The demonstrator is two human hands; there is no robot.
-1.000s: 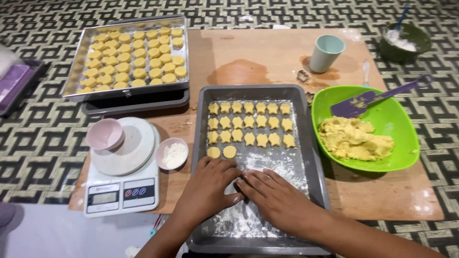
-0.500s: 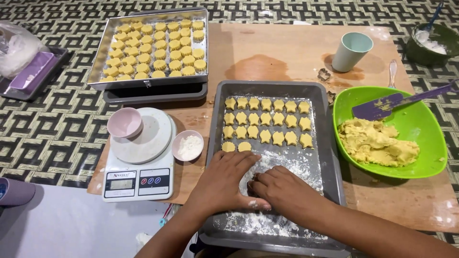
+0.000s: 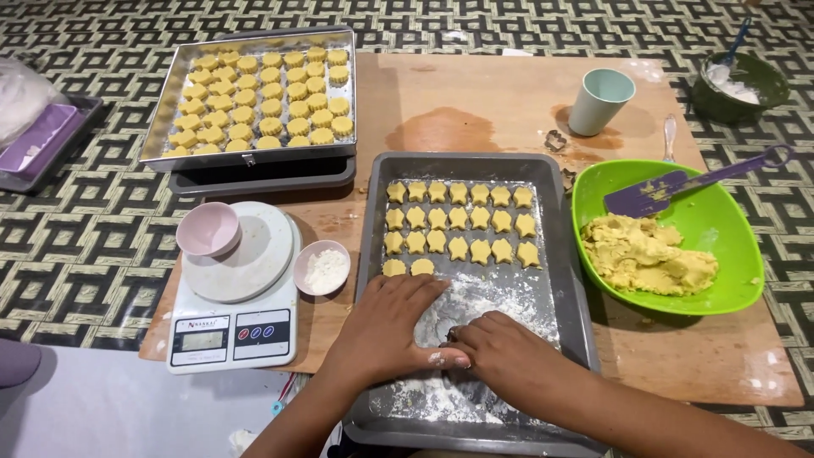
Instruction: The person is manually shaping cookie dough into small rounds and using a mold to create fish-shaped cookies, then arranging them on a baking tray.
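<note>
A dark grey baking tray (image 3: 373, 254) lies in front of me, dusted with white flour (image 3: 483, 297) in its near half. Three rows of small yellow cut-out dough pieces (image 3: 458, 222) fill its far half, with two more pieces (image 3: 409, 267) starting another row. My left hand (image 3: 386, 326) rests flat on the floured tray floor, fingers stretched to the right. My right hand (image 3: 504, 352) is curled knuckles-up, its fingertips meeting the left fingertips. Whatever lies under the right fingers is hidden.
A green bowl (image 3: 729, 280) of yellow dough (image 3: 649, 259) with a purple spatula (image 3: 678, 182) stands right of the tray. At left are a white kitchen scale (image 3: 233, 326), a pink cup (image 3: 209, 229) and a small flour dish (image 3: 322, 267). Behind are a full silver tray (image 3: 254, 93), a mint cup (image 3: 599, 102) and a dark green bowl (image 3: 736, 89).
My hands, spread apart on the flour a second ago, have drawn together until the fingertips touch in the tray's middle. The view has shifted slightly.
</note>
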